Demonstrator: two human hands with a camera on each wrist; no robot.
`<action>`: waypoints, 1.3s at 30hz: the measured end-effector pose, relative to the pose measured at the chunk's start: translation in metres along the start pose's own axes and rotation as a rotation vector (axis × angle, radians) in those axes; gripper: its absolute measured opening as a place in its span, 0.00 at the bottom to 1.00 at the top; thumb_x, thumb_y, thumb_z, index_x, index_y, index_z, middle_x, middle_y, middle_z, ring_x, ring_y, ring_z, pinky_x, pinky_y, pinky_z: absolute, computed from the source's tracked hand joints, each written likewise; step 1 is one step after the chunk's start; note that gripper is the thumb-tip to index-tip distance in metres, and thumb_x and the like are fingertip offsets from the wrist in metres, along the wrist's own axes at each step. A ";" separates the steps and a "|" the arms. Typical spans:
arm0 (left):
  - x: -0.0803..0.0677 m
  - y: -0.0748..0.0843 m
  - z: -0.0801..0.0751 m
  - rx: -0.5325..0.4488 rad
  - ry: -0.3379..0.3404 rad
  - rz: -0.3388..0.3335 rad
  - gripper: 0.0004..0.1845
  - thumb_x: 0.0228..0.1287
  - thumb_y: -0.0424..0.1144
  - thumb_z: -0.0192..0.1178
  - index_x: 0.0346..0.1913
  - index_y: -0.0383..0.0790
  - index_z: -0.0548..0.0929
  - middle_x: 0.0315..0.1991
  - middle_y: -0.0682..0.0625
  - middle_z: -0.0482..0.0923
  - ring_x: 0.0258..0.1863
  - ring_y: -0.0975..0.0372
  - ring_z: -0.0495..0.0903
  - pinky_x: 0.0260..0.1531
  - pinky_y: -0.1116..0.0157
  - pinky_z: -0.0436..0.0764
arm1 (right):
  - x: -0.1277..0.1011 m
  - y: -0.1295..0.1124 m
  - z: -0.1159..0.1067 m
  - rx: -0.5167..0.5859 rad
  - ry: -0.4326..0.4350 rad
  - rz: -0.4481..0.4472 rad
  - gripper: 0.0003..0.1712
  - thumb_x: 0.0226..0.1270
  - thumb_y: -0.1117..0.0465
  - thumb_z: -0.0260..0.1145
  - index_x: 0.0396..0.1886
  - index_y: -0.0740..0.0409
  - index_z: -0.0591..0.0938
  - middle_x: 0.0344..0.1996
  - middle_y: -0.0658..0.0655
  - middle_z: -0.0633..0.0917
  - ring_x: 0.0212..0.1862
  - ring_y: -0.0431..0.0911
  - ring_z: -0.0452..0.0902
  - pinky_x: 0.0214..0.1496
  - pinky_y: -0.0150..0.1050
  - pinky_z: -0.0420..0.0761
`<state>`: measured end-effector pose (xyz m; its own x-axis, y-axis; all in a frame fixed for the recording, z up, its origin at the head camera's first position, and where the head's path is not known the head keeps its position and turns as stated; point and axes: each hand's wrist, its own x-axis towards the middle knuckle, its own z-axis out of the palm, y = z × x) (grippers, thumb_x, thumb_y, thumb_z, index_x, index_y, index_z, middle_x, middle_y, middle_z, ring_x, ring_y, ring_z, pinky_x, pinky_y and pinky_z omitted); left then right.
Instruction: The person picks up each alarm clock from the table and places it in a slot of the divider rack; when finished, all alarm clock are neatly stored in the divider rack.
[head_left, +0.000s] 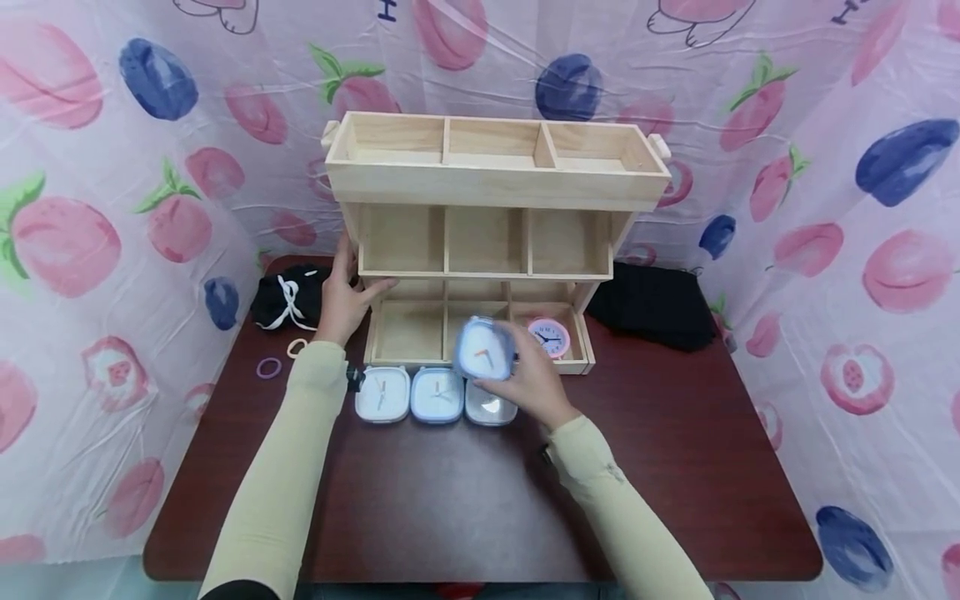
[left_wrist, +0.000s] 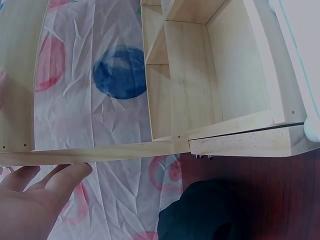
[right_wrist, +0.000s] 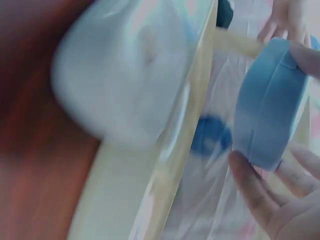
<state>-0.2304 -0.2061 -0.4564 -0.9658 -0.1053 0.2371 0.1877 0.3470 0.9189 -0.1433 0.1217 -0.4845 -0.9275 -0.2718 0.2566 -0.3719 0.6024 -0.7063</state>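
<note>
Pinched between thumb and fingers, the blue clock (head_left: 485, 348) sits in the right hand (head_left: 534, 385), lifted just above the lowest row of the wooden shelf (head_left: 487, 250). Steadying helps: the left hand (head_left: 343, 302) rests flat-fingered against the shelf's left edge, so I would lower the clock level into the middle compartment below the grip. Counted: three square clocks (head_left: 437, 395) lie just nearer than the grip, though the rightmost is partly hidden; one pink clock (head_left: 551, 337) stands beyond it.
</note>
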 end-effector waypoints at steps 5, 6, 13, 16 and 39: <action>0.001 0.001 0.003 -0.003 0.003 0.009 0.59 0.66 0.41 0.77 0.85 0.78 0.45 0.86 0.53 0.57 0.83 0.50 0.63 0.79 0.41 0.68 | 0.046 -0.027 0.035 -0.080 -0.094 -0.004 0.43 0.45 0.50 0.90 0.59 0.55 0.80 0.55 0.57 0.87 0.56 0.55 0.84 0.61 0.51 0.84; 0.000 0.001 0.003 -0.005 0.002 0.008 0.59 0.66 0.41 0.77 0.85 0.77 0.46 0.86 0.53 0.57 0.83 0.49 0.63 0.79 0.41 0.68 | 0.055 -0.030 0.043 -0.094 -0.113 -0.005 0.41 0.45 0.49 0.90 0.57 0.55 0.80 0.54 0.57 0.87 0.55 0.54 0.84 0.60 0.51 0.85; 0.000 0.002 0.011 -0.009 -0.012 0.006 0.59 0.67 0.40 0.76 0.85 0.79 0.45 0.87 0.54 0.56 0.83 0.49 0.63 0.79 0.43 0.69 | 0.096 -0.030 0.088 -0.148 -0.214 0.075 0.40 0.48 0.43 0.88 0.56 0.55 0.82 0.49 0.55 0.88 0.51 0.53 0.84 0.59 0.47 0.85; 0.000 0.003 0.014 -0.010 -0.013 0.016 0.60 0.66 0.40 0.76 0.85 0.79 0.44 0.87 0.54 0.56 0.83 0.50 0.63 0.79 0.43 0.69 | 0.102 -0.024 0.101 -0.221 -0.244 0.106 0.37 0.50 0.40 0.87 0.53 0.53 0.82 0.49 0.53 0.88 0.52 0.54 0.82 0.62 0.48 0.82; -0.003 0.000 -0.002 -0.003 -0.004 0.003 0.59 0.66 0.43 0.76 0.85 0.80 0.45 0.87 0.56 0.54 0.84 0.51 0.61 0.79 0.42 0.69 | 0.068 -0.023 0.074 -0.218 -0.269 -0.039 0.22 0.67 0.47 0.78 0.52 0.57 0.90 0.69 0.65 0.82 0.74 0.65 0.73 0.80 0.61 0.71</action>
<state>-0.2273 -0.2075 -0.4565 -0.9659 -0.1007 0.2384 0.1909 0.3444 0.9192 -0.1948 0.0344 -0.4996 -0.8801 -0.4685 0.0767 -0.4329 0.7258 -0.5346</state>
